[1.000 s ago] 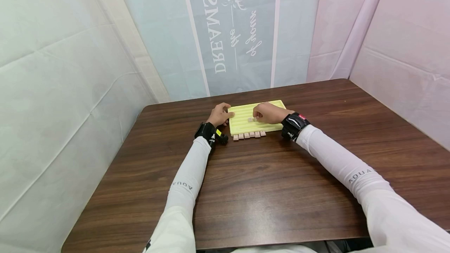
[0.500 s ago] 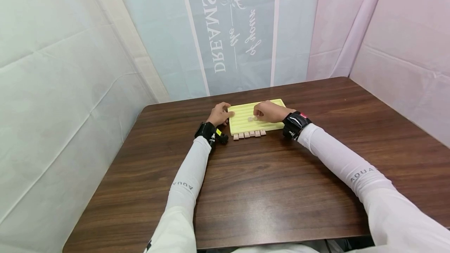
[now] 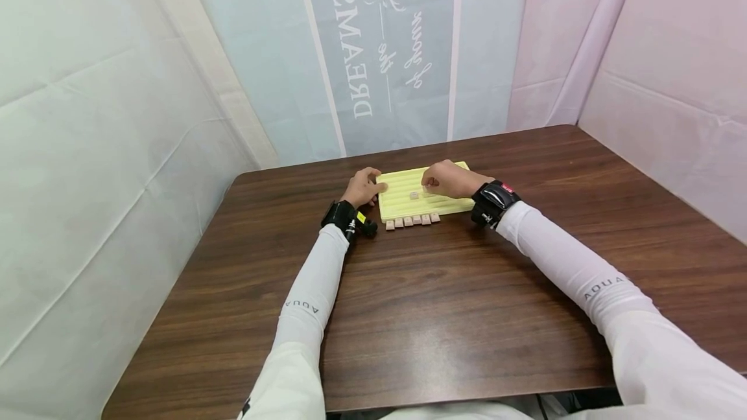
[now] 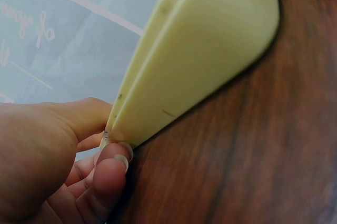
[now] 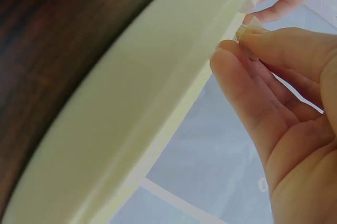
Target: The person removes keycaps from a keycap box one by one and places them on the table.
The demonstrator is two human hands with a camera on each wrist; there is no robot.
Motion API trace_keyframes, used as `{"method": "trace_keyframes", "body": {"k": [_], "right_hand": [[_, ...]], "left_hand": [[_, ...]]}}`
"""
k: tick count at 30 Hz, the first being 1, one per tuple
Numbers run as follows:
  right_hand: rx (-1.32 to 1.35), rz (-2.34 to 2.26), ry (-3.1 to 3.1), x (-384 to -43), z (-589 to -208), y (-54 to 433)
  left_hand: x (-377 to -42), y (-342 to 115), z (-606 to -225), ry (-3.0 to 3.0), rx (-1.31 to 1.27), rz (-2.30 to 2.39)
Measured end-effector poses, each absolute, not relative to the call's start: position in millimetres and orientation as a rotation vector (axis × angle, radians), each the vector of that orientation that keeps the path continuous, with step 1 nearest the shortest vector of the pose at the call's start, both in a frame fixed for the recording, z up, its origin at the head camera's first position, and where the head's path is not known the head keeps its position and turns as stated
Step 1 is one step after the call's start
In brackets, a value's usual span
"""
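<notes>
A yellow ridged tray (image 3: 403,198) lies on the table, its side wall (image 4: 200,50) close in the left wrist view. My left hand (image 3: 362,188) grips the tray's left end, with fingertips (image 4: 113,174) curled at its edge. Over the tray's middle, my right hand (image 3: 452,180) pinches a small pale keycap (image 5: 251,27) between thumb and fingers. One pale keycap (image 3: 414,195) sits on the tray just left of those fingers. Along the tray's near side, several more keycaps (image 3: 408,221) stand in a row on the table.
The brown wooden table (image 3: 373,316) spreads around the tray. Behind its far edge hangs a printed cloth (image 3: 397,50), and white sheets (image 3: 117,148) close off the sides. A black camera band (image 3: 338,216) is on the left wrist, another band (image 3: 495,203) on the right.
My right hand has shifted slightly up and to the right, leaving a wider gap beside the keycap on the tray. My left hand keeps its grip on the tray.
</notes>
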State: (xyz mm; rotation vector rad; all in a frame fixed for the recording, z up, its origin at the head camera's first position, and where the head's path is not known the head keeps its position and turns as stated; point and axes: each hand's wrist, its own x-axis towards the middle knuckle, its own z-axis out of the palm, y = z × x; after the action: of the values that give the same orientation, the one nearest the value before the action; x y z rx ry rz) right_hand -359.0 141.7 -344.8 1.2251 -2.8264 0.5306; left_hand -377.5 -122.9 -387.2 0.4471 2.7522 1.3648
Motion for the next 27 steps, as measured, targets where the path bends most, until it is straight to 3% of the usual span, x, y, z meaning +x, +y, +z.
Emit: {"method": "trace_keyframes", "body": {"k": [13, 27], "right_hand": [[1.119, 0.573, -2.878, -349.0, -334.4, 148.1], [1.206, 0.504, -2.876, -339.9, -331.5, 158.1]], "left_hand": [[-378.4, -124.1, -386.5, 2.748, 0.437, 1.365], [-379.0, -122.7, -387.7, 2.755, 0.444, 1.362]]}}
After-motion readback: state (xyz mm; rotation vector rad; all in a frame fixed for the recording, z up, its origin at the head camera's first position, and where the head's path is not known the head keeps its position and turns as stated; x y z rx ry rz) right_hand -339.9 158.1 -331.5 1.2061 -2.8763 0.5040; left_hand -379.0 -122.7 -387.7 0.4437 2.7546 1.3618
